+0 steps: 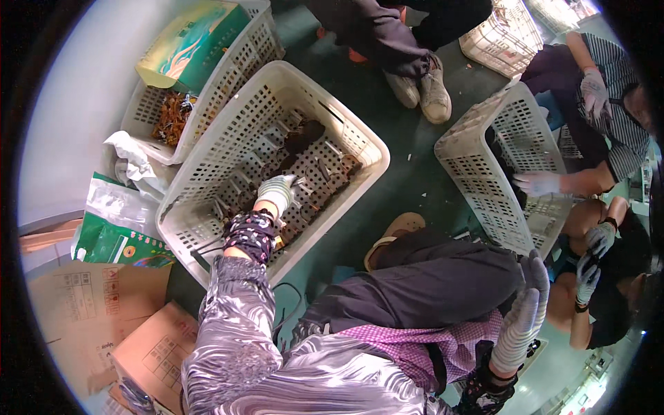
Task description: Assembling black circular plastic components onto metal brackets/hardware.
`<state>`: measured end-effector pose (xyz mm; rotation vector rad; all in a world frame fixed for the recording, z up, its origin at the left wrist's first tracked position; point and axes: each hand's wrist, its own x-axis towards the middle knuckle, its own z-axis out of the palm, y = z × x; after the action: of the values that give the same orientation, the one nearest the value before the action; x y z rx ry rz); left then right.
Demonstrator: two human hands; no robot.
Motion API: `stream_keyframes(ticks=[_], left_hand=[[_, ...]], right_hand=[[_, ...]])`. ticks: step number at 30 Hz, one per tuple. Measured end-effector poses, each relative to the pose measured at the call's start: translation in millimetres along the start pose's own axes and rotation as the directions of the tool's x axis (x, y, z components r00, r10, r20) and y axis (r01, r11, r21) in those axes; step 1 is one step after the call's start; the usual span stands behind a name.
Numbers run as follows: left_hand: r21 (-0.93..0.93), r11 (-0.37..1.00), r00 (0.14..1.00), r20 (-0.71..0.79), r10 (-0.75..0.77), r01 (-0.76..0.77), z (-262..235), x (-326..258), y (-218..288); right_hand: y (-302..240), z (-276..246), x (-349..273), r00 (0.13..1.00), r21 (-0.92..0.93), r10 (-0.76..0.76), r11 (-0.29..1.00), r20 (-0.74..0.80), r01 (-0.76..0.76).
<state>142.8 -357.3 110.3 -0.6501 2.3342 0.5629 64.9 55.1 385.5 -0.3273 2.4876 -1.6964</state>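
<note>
Watching from far off, I see my left hand (277, 194), in a striped glove, low inside a white plastic basket (242, 128); I can't tell if it grips anything. Dark lumps (304, 137) and pale sticks (334, 147) lie on the basket's floor. Maybe it sits near my legs for easy reach. Its long side runs from lower left to upper right. My right hand (519, 320) is by my knee, fingers straight, seemingly bare of things.
</note>
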Motion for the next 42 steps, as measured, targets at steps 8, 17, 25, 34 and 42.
stream_keyframes(ticks=[8,17,25,34,42], left_hand=[[0.053,0.989,0.986,-0.088,0.144,-0.140,14.8,56.2,7.5],[-0.764,0.627,0.932,-0.322,-0.166,-0.153,40.4,64.4,24.2],[-0.587,0.786,0.699,-0.480,-0.531,0.194,7.4,46.3,2.7],[-0.084,0.958,0.738,-0.658,0.153,-0.273,-2.5,36.9,-8.2],[0.208,0.960,0.958,-0.175,0.226,-0.188,-4.4,87.2,47.2]], right_hand=[[1.5,4.0,-1.3,0.992,-0.054,0.116,0.992,-0.045,-0.118],[6.1,-3.7,3.5,0.992,0.058,0.115,0.992,-0.058,-0.112],[3.3,-0.6,8.3,0.990,0.054,0.134,0.990,-0.039,-0.131],[3.9,-5.2,9.1,0.993,-0.049,0.120,0.992,-0.015,-0.120],[1.6,-0.6,8.0,0.987,0.001,0.157,0.988,-0.011,-0.157]])
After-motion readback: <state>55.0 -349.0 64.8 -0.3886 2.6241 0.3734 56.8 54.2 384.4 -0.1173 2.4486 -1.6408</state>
